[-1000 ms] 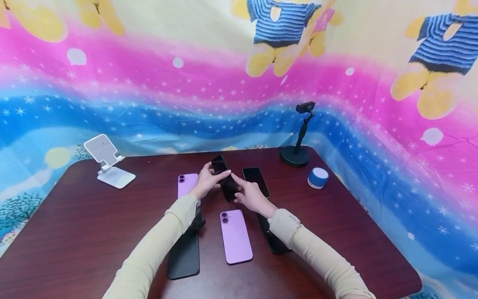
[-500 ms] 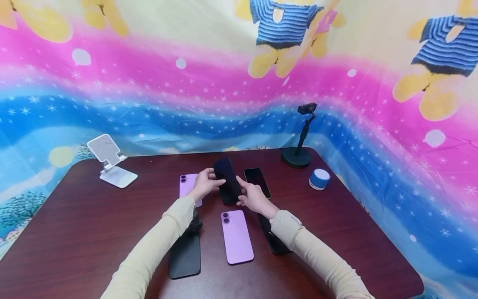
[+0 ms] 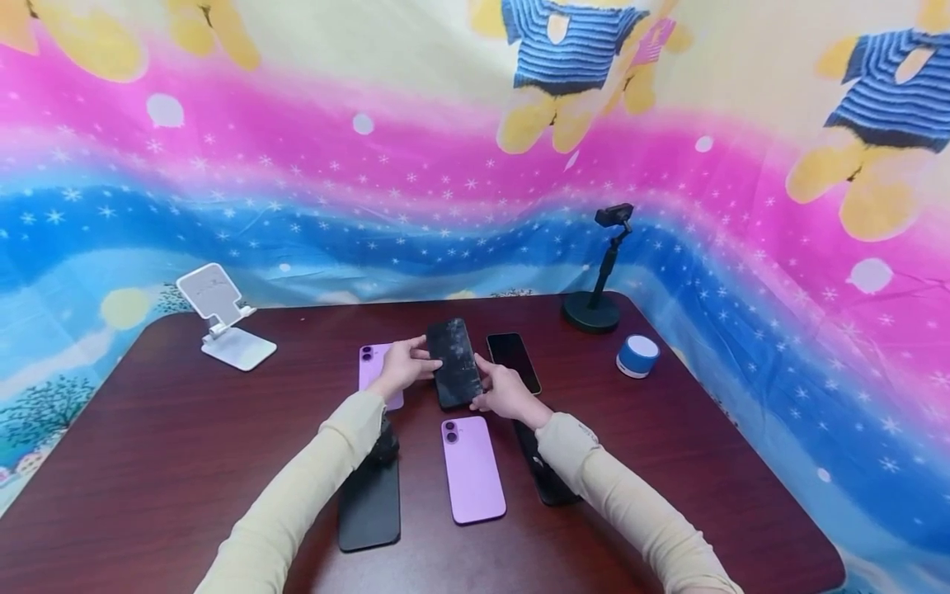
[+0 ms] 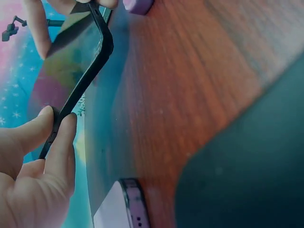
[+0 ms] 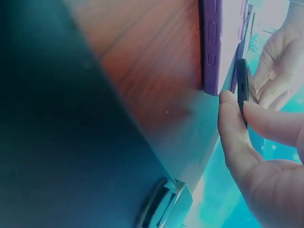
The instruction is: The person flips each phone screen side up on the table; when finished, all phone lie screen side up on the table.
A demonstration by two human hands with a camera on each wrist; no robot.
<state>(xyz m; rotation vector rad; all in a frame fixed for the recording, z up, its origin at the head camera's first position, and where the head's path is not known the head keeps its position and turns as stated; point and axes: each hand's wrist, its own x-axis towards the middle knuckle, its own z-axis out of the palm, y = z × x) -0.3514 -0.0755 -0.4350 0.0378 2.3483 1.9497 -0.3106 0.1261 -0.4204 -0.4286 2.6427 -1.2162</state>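
Black and glossy, one phone [image 3: 455, 363] is at the centre of my clock, above the middle of the dark red table [image 3: 260, 462]. Both hands have it: the left hand [image 3: 404, 365], at nine o'clock, pinches the long edge between thumb and fingers, while the right hand [image 3: 508, 393], at four, grips the opposite edge near the lower corner. It is tilted, with pale reflections on its face; whether the lower edge touches the wood, I can't tell.

At six o'clock, near it, a lilac phone [image 3: 475, 472] lies with its camera lenses up. A second lilac phone [image 3: 373, 368] lies at nine, partly hidden by the left hand. Just past the right hand, at three, lies a dark-screened phone [image 3: 514, 361]. Farther out, a black stand [image 3: 591, 313] rises at two, a blue-and-white cylinder [image 3: 637, 356] sits at three, and a white folding stand [image 3: 239, 348] is between nine and ten.
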